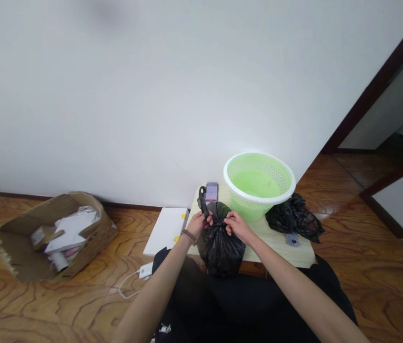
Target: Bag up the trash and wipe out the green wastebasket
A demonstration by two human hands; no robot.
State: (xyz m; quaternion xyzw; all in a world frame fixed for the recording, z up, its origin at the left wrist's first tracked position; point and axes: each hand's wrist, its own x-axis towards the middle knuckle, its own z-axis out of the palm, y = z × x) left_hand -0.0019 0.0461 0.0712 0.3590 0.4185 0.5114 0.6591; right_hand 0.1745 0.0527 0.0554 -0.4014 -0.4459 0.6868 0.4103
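A full black plastic bag sits at the near edge of a small light wooden table, its neck gathered at the top. My left hand is closed on the left side of the bag's neck, and a twisted loop of black plastic rises above its fingers. On the right side of the neck, my right hand pinches the plastic between thumb and fingers. Behind the bag lies a phone with a lit screen. The exact shape of the gathered neck is partly hidden by my fingers.
A green basket with a white rim stands at the table's back right. Beside it lie crumpled black plastic and a small grey item. Leftward on the floor are a flat white box, a white charger and a cardboard box.
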